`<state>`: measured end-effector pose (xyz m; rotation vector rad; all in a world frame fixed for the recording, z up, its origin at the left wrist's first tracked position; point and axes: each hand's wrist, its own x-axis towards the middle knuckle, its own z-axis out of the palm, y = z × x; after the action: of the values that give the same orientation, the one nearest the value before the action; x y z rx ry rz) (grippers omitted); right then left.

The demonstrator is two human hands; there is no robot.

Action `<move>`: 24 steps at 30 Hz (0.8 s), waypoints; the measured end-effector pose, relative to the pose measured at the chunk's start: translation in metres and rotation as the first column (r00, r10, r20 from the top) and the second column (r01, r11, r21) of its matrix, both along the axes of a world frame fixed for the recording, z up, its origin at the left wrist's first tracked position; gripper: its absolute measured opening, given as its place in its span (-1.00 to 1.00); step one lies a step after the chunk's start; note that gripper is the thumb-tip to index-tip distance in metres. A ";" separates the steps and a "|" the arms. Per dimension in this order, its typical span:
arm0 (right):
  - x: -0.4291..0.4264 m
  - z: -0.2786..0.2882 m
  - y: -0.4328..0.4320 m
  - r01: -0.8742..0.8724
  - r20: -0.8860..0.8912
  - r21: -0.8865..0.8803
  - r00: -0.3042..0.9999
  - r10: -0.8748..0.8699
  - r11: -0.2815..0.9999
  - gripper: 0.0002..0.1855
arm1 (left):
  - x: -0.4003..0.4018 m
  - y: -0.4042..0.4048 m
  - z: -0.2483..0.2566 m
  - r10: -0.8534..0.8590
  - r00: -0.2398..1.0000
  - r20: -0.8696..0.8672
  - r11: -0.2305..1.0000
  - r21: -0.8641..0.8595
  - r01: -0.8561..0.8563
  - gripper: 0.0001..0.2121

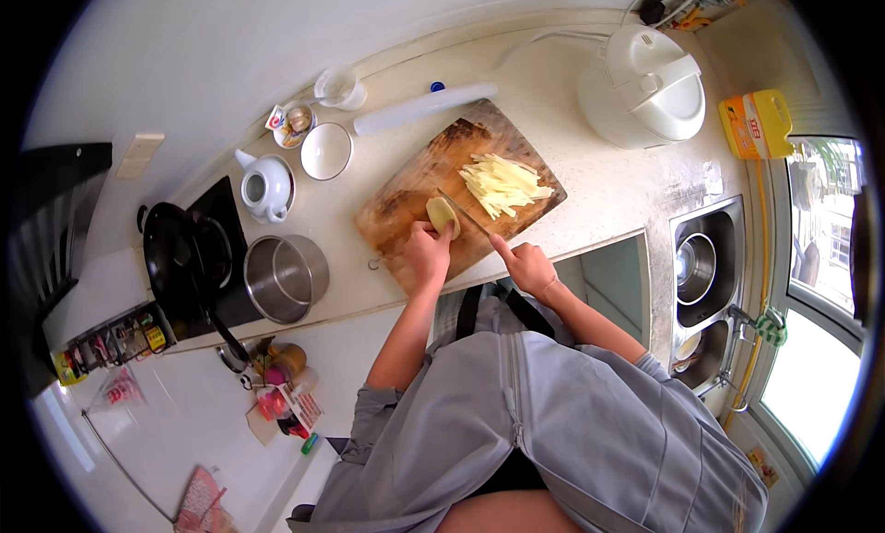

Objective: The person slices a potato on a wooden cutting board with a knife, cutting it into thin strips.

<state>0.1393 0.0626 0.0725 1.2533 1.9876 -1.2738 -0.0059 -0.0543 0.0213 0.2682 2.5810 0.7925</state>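
Observation:
A worn wooden cutting board [415,173] lies at an angle on the counter. My left hand [427,251] holds a pale, peeled piece that looks like potato [442,215] at its fingertips, over the lower left part of the board. In my right hand [529,267] is the handle end of a kitchen knife [467,213]; its blade points up and to the left, just right of the potato piece. A heap of pale yellow cut strips [503,184] rests on the right half of the board.
Left of the board stand a steel pot [287,278], a white teapot [266,187], a white bowl [326,151] and a black wok [169,256]. Behind it lies a white roll [425,108]. To the right are a white rice cooker [643,94] and a steel sink [709,215].

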 end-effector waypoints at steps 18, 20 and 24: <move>0.000 -0.035 0.021 -0.341 -0.005 0.359 0.930 0.368 0.868 -0.10 | 0.011 0.008 0.020 -0.290 0.842 -0.454 0.938 0.040 0.345 -0.74; -0.012 -0.013 0.018 -0.286 0.036 0.324 0.956 0.290 0.902 -0.10 | 0.008 0.000 0.024 -0.463 0.702 -0.541 0.851 -0.051 0.522 -0.74; -0.022 0.009 0.001 -0.171 0.084 0.270 0.985 0.153 0.948 -0.11 | 0.006 -0.006 0.008 -0.524 0.684 -0.508 0.797 -0.008 0.604 -0.77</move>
<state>0.1170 0.0636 0.0816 1.2054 2.2280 -0.8910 0.0003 -0.0607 0.0294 1.4189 2.6032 0.7517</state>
